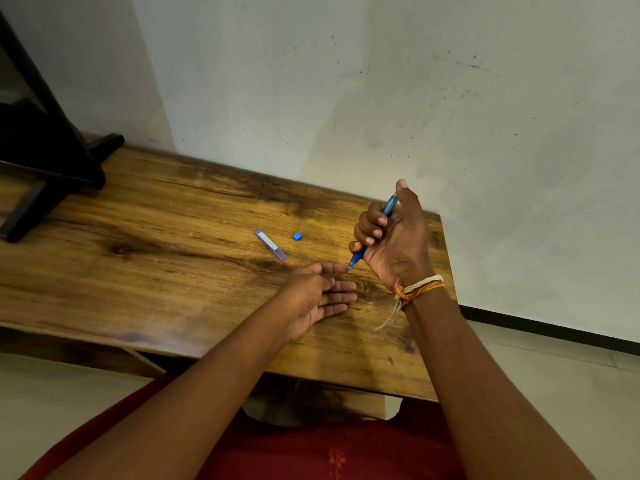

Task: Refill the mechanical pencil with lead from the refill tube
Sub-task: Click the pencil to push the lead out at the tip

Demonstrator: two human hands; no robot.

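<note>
My right hand [394, 237] is shut in a fist around a blue mechanical pencil [358, 259], tip pointing down and left, with the thumb on its top end. The pencil tip touches the index fingertip of my left hand [318, 296], which lies open, palm up, on the wooden table [156, 258]. A clear, bluish lead refill tube [270, 245] lies flat on the table to the left of the pencil. Its small blue cap [296, 236] sits apart, just right of the tube.
A dark stand with a black foot [45, 174] occupies the table's far left. A pale wall rises right behind the table. The table's right edge [446, 258] is close to my right hand, with tiled floor beyond.
</note>
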